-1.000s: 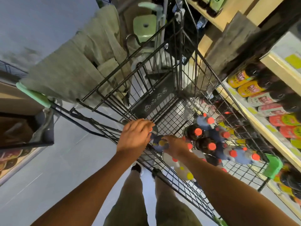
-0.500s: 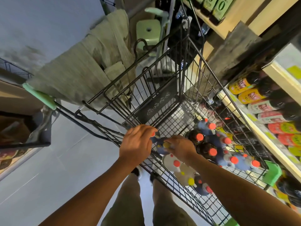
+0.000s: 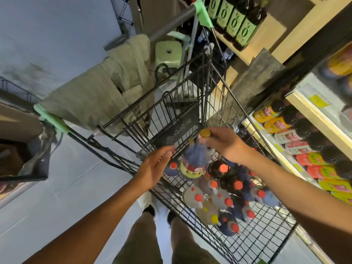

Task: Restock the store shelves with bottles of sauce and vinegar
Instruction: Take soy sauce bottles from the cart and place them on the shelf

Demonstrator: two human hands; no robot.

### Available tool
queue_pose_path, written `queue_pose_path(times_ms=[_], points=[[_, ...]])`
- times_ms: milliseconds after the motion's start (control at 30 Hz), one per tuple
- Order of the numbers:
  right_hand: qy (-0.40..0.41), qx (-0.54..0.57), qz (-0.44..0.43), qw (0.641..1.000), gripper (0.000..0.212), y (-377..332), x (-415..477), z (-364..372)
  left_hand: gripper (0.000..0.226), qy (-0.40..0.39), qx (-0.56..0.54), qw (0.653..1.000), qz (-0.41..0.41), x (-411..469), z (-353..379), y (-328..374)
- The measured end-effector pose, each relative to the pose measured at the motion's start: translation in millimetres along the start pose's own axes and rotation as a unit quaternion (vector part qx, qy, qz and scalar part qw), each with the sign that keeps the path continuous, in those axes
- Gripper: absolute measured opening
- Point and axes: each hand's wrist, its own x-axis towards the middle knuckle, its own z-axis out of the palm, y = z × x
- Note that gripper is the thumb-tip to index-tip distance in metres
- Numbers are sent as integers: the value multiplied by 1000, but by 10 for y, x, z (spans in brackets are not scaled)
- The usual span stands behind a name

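The right hand pinches the neck of a yellow-capped bottle just under its cap, holding it raised above the other bottles in the wire shopping cart. The left hand is spread, its straight fingers beside the bottle's left flank; whether they touch it I cannot tell. To the right, store shelves carry rows of labelled sauce bottles. A grey-green cloth drapes over the cart's far left handle.

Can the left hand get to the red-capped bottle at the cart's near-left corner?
Probably yes. The left hand is open right beside the red-capped bottle, with nothing over its cap; the right hand holds the yellow-capped bottle next to it.
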Motion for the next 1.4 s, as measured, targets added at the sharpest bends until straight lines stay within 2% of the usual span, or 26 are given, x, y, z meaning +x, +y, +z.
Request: queue_pose_path(times_ms=[33,133,300,400,533,567,600,633,700,767,833,900,967,1133,1300,1400], points=[[-1,12,-2,1000,21,-73,48,-41,51,-20,-11,1000,-8,23,-33,27],[-22,22,-84,996,26,-309,151,-111,68,-57,-42,997,-13,96,-80,166],[-55,83,-111,989,14,-612,279,-36,105,-76,-109,991,-4,163,-146,318],[-73,115,-102,985,10,-677,325,53,101,-63,-73,995,8,161,-226,312],[-54,147,-89,984,16,-596,366,223,82,-48,-81,996,7,185,-282,171],[-47,159,-86,982,20,-565,366,251,82,-17,-57,998,1,175,-281,162],[-39,163,-87,982,27,-519,367,271,84,31,10,999,0,167,-282,160],[-28,153,-83,984,35,-444,374,299,85,80,62,995,-4,148,-288,169],[-6,86,-36,996,41,-206,375,381,83,138,83,987,-6,104,-308,174],[-15,-22,28,999,32,123,344,530,86,174,75,982,-6,113,-307,161],[-62,-89,101,989,28,448,278,746,87,195,61,979,-9,131,-304,163],[-108,-98,169,975,32,681,208,1000,87,198,47,979,-14,136,-296,180],[-114,-107,197,968,38,839,181,1263,87,199,50,979,-20,124,-288,211],[-66,-84,159,981,50,979,302,1770,91,208,51,976,-26,138,-266,209],[20,-104,150,983,21,1144,438,2053,91,215,19,976,-41,202,-253,118],[51,-114,131,983,26,1265,413,2096,89,219,3,975,-44,222,-247,101]])
